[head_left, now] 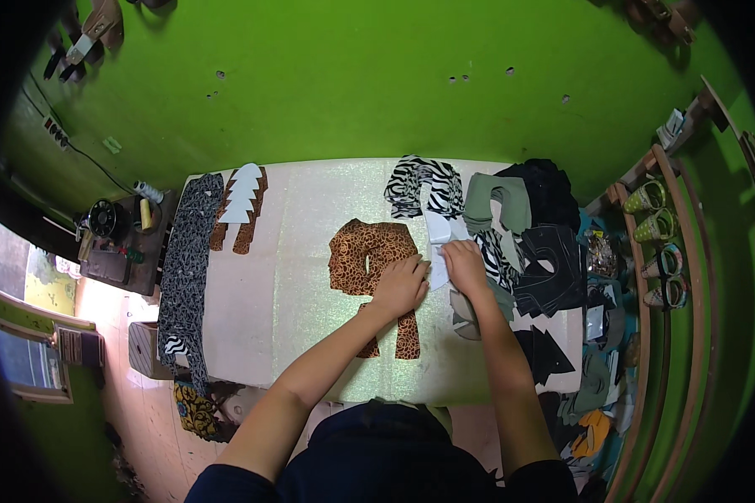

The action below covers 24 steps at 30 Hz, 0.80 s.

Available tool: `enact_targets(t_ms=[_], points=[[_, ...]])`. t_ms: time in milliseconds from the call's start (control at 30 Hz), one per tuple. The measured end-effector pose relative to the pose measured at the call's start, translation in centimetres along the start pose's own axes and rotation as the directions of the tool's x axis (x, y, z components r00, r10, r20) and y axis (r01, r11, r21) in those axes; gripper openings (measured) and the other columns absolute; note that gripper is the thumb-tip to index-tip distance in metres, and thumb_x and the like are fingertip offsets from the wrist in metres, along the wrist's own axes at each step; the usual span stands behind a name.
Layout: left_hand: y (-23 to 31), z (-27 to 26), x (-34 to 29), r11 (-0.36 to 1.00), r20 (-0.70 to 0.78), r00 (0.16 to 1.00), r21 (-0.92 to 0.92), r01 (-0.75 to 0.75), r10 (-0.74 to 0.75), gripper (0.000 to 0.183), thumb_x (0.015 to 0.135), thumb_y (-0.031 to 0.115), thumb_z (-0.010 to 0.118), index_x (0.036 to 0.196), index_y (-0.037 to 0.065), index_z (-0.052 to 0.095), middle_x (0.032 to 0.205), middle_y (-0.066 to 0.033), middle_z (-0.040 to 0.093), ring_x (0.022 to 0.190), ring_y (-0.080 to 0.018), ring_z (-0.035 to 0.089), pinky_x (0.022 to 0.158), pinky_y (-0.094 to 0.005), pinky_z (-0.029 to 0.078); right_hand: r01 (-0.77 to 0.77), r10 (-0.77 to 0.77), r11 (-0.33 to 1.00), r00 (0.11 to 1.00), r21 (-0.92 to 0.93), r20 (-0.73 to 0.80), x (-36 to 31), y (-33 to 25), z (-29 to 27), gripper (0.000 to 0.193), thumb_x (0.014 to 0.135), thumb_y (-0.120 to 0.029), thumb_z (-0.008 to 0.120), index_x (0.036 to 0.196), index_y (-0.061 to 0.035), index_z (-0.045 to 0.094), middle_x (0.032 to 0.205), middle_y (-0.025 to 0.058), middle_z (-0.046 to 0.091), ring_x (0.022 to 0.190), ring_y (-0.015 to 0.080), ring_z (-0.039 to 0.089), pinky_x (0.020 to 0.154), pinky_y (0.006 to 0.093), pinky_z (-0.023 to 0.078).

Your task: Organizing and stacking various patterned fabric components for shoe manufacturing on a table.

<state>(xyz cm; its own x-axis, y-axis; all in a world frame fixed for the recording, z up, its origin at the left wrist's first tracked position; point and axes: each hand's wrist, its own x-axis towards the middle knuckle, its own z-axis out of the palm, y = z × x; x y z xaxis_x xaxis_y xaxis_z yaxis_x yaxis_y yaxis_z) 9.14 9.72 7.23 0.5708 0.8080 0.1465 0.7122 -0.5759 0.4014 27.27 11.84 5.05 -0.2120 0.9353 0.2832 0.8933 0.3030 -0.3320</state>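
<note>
A leopard-print fabric piece (362, 237) with a slot in its middle lies at the centre of the table. My left hand (401, 287) rests on its right edge, fingers laid out over the cloth. Just right of it, my right hand (464, 261) is over white cut pieces (439, 228), its fingers bent together on one of them; its fingertips are partly hidden. Below the left hand lie narrower leopard-print pieces (407, 337), partly covered by my forearm.
Zebra-print (424, 186), green (497, 201) and black cut pieces (549, 268) pile up on the table's right. A patterned grey cloth strip (189, 251) and a white tree-shaped piece (242, 197) over leopard print lie left. A wooden rack (637, 335) holds sandals.
</note>
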Motion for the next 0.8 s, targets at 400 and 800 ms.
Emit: enact_targets(t_ms=[400,800], points=[[-0.1,-0.9,-2.3,0.335,0.356,0.852,-0.806,0.488,-0.384,0.018,0.084,0.009,0.059,0.097,-0.001,0.052,0.079,-0.0066,0.058,0.072,-0.0103,0.058,0.061,-0.0218,0.05,-0.377,0.106,0.584,0.913,0.719,0.393,-3.1,-5.5,-2.6,0.037,0.085,-0.011,0.057,0.119,-0.0048,0.043,0.076,0.0046,0.056,0.08,0.0108,0.055,0.069,0.0255,0.044],[-2.0,2.0,-16.4,0.302,0.415,0.703,-0.691,0.657,-0.578,0.018,0.082,0.012,0.062,0.093,-0.001,0.055,0.071,-0.0064,0.06,0.065,-0.0119,0.06,0.057,-0.022,0.048,-0.68,0.218,0.392,0.723,0.62,0.656,-11.2,-10.1,3.5,0.018,0.084,-0.017,0.059,0.094,-0.0021,0.057,0.066,0.0011,0.056,0.054,0.0062,0.051,0.049,0.0223,0.04]])
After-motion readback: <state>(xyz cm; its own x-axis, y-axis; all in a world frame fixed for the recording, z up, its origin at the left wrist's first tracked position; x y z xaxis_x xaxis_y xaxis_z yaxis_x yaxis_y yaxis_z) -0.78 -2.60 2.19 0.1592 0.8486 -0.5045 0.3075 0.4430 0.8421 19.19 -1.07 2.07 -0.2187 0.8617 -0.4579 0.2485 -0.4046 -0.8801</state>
